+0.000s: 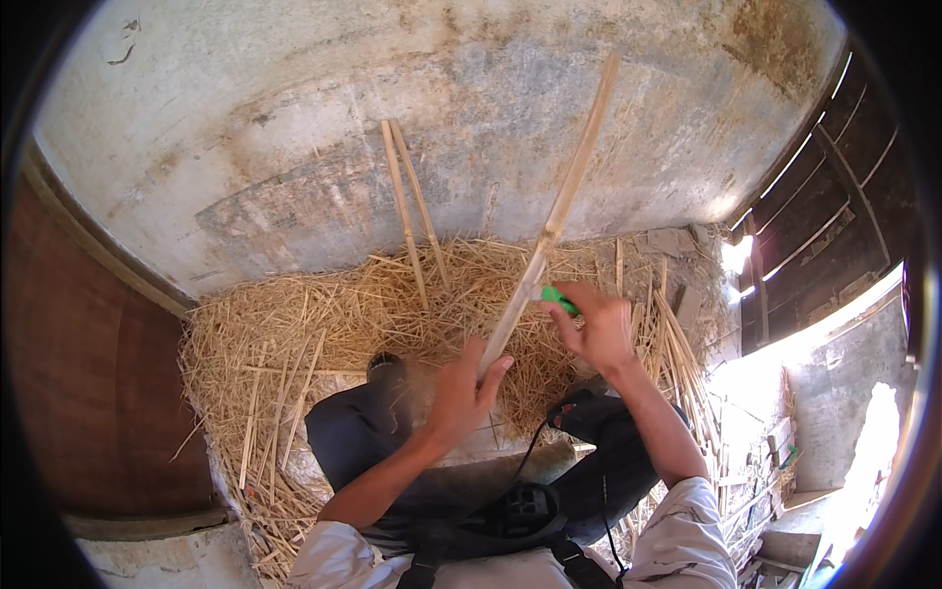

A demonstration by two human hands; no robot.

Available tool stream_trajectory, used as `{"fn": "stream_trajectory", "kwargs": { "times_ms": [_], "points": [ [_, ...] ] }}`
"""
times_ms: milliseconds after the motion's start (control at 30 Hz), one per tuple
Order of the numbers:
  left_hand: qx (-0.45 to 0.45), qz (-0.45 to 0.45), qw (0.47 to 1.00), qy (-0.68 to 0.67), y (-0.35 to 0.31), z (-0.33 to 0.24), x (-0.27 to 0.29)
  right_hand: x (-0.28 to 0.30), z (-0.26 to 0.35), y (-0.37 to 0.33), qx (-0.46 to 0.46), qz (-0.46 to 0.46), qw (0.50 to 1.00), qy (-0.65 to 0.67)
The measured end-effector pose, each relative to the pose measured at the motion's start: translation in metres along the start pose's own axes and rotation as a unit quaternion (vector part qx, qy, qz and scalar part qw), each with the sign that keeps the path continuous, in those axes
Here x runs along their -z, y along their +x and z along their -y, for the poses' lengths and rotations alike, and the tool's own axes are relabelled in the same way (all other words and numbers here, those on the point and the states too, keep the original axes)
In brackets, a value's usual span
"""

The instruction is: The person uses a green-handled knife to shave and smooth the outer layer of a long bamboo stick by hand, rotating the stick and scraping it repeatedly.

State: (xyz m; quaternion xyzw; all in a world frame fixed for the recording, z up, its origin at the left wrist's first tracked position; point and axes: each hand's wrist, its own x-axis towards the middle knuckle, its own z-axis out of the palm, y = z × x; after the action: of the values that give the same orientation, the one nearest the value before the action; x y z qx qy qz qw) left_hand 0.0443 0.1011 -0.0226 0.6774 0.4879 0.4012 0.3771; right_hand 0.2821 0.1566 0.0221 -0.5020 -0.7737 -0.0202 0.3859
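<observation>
A long, pale bamboo strip (575,175) slants from my lap up toward the wall. My left hand (459,393) is closed around its lower end, with the thumb along the side. In my right hand (597,329) is a small green-handled knife (561,298), gripped in curled fingers. Its short blade lies at the strip's right side, a little above my left hand; whether it cuts into the surface is too blurred to tell.
Two thinner bamboo strips (403,201) lean on the stained concrete wall (324,98). Straw-like shavings (285,314) cover the floor around my legs. More long strips (677,363) lie to the right. A brown wooden panel (88,363) stands at the left.
</observation>
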Motion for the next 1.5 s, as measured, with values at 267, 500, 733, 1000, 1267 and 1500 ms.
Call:
{"fn": "stream_trajectory", "kwargs": {
  "times_ms": [267,500,733,1000,1267,1500],
  "points": [
    [0.007,0.019,0.999,-0.025,-0.001,-0.005,-0.003,0.019,-0.007,0.013,-0.137,0.048,0.988,0.059],
    [0.048,0.085,0.986,-0.138,0.002,0.007,-0.005,0.006,-0.02,0.002,-0.18,0.122,0.947,0.235],
    [0.066,0.075,0.981,-0.168,0.001,0.017,-0.01,-0.004,0.02,-0.016,-0.018,0.098,0.992,0.075],
    [0.046,0.071,0.989,-0.124,0.0,0.011,-0.003,0.005,0.008,-0.001,-0.069,0.042,0.997,0.022],
    [0.123,0.144,0.956,-0.223,0.004,0.011,-0.002,0.013,-0.02,0.007,-0.112,0.04,0.991,0.056],
    [0.167,0.182,0.908,-0.338,0.007,0.011,-0.002,-0.007,-0.002,-0.012,-0.061,0.084,0.991,0.083]
  ]
}}
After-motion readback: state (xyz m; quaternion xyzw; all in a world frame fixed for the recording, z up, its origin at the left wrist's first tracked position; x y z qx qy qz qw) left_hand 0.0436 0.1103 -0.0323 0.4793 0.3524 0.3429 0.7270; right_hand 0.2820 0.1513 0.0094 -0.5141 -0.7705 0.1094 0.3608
